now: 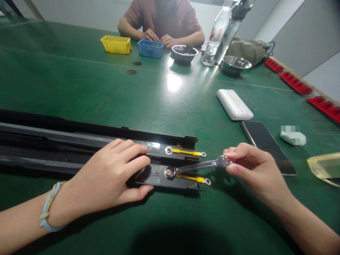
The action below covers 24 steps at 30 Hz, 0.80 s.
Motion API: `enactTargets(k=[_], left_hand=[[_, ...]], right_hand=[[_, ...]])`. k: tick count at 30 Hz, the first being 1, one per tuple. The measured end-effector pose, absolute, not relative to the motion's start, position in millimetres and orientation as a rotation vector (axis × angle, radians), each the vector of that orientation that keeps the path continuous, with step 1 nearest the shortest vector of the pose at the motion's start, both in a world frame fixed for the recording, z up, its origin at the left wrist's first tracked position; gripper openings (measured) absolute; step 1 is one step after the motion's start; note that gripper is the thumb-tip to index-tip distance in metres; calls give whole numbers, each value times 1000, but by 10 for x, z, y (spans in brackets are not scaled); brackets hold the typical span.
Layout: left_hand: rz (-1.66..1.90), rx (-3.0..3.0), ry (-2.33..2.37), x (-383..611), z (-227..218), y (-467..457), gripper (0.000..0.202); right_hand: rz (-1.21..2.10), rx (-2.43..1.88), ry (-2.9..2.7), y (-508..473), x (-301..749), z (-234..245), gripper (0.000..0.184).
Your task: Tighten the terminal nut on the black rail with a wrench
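A long black metal rail assembly [53, 141] lies across the green table [106, 92]. My left hand [111, 173] rests flat on its right end with fingers stretched out, pressing it down. Two yellow-sleeved ring-terminal wires [186, 152] are fixed at that end, one on each strip. My right hand [252, 170] pinches the far end of a small silver wrench [199, 165]. The wrench's other end sits on the nut [169, 172] of the nearer wire.
A white box [233, 104], a dark phone [265, 141] and a clear yellowish object [325, 166] lie to the right. At the far edge another person sits behind a yellow bin [116, 44], blue bin [150, 48], two metal bowls [184, 53] and a bottle [216, 33]. Red trays [294, 83] line the right edge.
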<state>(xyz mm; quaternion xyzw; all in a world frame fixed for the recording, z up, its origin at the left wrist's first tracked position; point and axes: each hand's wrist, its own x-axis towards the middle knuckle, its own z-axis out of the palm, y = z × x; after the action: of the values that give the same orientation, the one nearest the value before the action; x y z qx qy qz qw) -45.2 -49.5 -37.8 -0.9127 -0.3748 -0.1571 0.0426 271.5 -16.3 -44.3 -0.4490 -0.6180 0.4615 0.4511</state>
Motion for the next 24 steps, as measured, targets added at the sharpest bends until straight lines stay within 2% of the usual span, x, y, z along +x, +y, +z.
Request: enactTargets(k=[7,16,24], left_hand=[[-491,-2783,-1153,-471,-366,-446,24],[-477,-2792,-1129,-446,-387,-405,26],[-480,-2784,-1157,-451,-392,-463,25]], right_hand=[[1316,-865,-1606,-205,2687,-424,23],[1350,-757,-1686,-243,2669,-419,32],[1191,-964,-1625,-210,2710,-413,18]])
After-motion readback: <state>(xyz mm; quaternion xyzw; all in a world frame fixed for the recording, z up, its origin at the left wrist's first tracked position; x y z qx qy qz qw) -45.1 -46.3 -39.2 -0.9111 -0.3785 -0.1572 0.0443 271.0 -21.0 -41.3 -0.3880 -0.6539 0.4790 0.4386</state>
